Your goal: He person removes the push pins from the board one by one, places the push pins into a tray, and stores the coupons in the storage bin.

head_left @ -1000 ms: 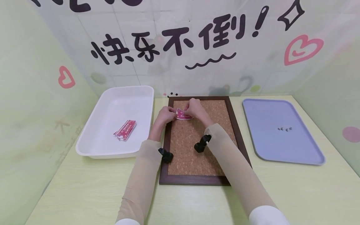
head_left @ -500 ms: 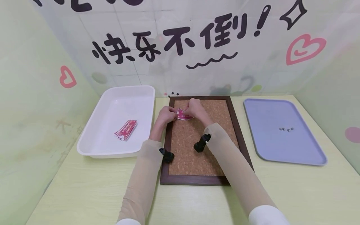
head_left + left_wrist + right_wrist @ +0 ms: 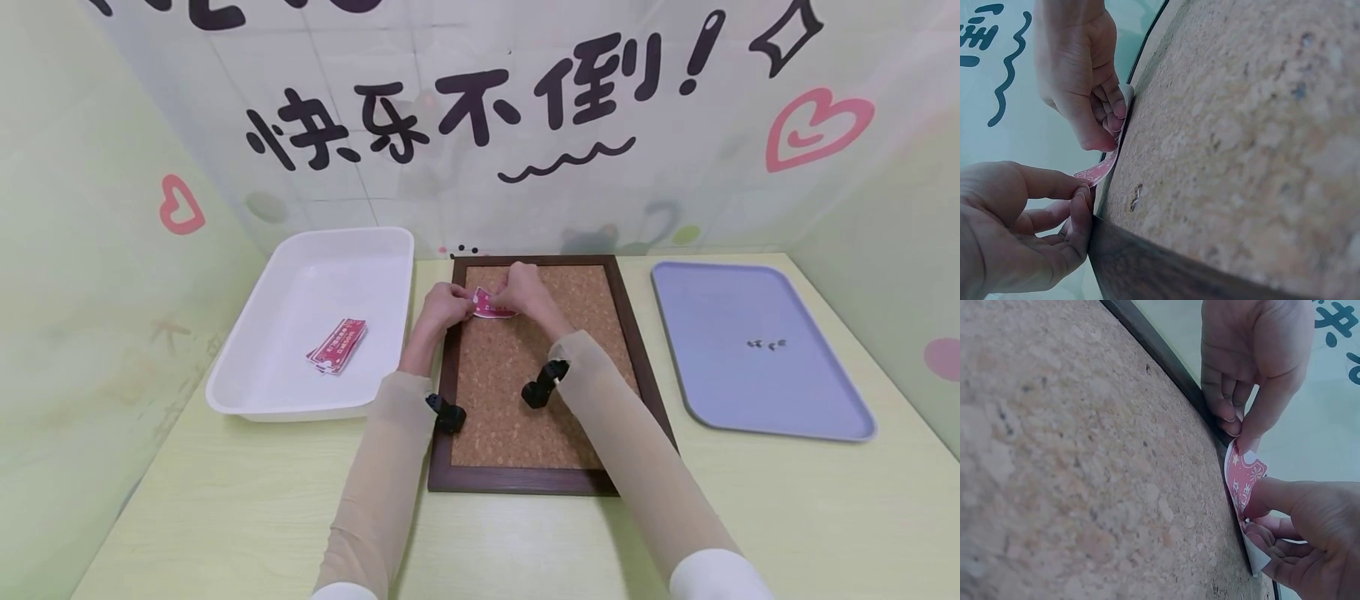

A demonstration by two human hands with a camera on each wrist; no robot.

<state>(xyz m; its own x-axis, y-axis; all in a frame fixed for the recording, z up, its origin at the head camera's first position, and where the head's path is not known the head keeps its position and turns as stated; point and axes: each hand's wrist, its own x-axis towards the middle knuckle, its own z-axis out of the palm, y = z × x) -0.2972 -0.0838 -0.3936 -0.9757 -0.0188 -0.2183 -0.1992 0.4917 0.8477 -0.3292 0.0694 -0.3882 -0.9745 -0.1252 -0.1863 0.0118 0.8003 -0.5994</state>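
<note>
A pink printed paper coupon (image 3: 486,302) with a white edge lies, slightly bowed, over the upper left of a wood-framed cork board (image 3: 489,421). My left hand (image 3: 444,305) pinches its left end between thumb and fingers, close to the frame. At the coupon's middle and right is my right hand (image 3: 528,290), thumb and fingertips together over the paper. A tiny silvery thumbtack (image 3: 1247,520) shows between those fingertips in the right wrist view, mostly hidden. The coupon's white far end (image 3: 1127,94) curls beyond the right hand in the left wrist view.
Left of the board stands a white tray (image 3: 258,354) holding a small stack of pink coupons (image 3: 337,346). A blue-grey tray (image 3: 757,396) to the right carries several small silvery tacks (image 3: 767,343). A printed backdrop (image 3: 465,208) rises behind the table.
Both hands stay at the coupon. The right fingers shift very slightly over it, and the whole head view drifts a little.
</note>
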